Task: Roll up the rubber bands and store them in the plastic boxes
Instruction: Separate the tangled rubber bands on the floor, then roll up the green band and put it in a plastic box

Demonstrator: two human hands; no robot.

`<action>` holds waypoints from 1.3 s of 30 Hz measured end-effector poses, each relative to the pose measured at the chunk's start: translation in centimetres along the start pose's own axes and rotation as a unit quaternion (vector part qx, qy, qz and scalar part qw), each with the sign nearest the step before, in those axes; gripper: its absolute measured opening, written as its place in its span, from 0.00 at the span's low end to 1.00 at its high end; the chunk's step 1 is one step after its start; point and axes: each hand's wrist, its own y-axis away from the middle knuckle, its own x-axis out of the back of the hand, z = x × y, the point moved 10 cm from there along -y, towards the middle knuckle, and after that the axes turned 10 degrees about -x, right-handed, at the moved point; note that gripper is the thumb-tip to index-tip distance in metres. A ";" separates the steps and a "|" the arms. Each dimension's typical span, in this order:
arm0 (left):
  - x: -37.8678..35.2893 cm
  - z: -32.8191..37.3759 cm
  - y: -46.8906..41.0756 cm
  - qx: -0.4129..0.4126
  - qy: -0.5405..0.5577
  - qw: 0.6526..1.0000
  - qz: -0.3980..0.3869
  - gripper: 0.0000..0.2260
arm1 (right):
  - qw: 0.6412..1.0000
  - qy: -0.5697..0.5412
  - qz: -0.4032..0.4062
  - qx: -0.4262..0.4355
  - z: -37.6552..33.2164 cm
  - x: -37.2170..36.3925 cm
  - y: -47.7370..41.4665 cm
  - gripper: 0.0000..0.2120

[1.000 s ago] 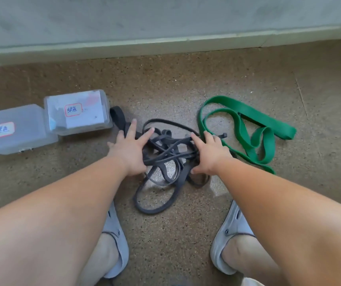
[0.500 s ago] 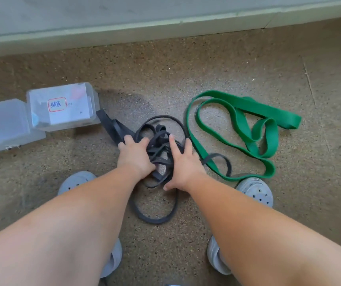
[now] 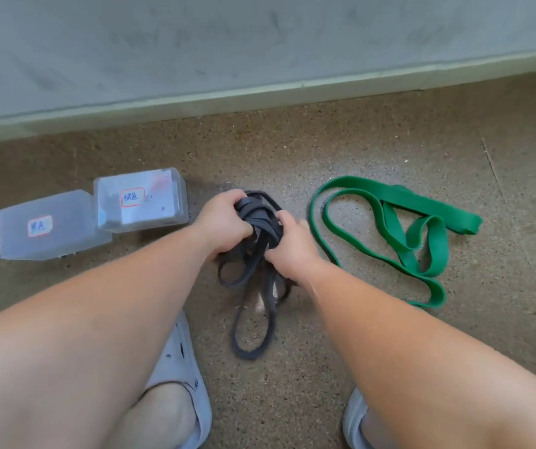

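The left hand (image 3: 224,222) and right hand (image 3: 292,251) both clamp the bunched black band (image 3: 260,218) between them, its loops hanging nearer. A green band (image 3: 422,202) lies right and boxes (image 3: 143,202) left, on the floor (image 3: 357,150).

Left hand (image 3: 224,222): my fingers curl round the bunched top of the black rubber band (image 3: 260,218).
Right hand (image 3: 289,244): I grip the same bundle from its right side.
Black loops: dangling toward me, blurred.
Green rubber band (image 3: 422,204): loose on the floor (image 3: 292,150), right of my hands.
Plastic boxes: labelled box (image 3: 140,200) left of my left hand; second labelled box (image 3: 49,228) against it, farther left.
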 end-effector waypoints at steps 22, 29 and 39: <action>13.1 7.0 -9.8 -0.068 -0.049 0.992 0.090 0.20 | 0.994 -0.033 0.051 0.095 -16.8 11.7 -9.2 0.37; 4.4 -1.0 -8.9 0.031 -0.137 0.988 -0.058 0.37 | 0.997 0.072 -0.009 0.014 -8.0 9.0 -11.3 0.38; -2.9 0.6 -5.4 -0.022 -0.233 0.971 -0.056 0.25 | 0.956 0.265 -0.030 -0.123 7.9 6.5 -6.4 0.49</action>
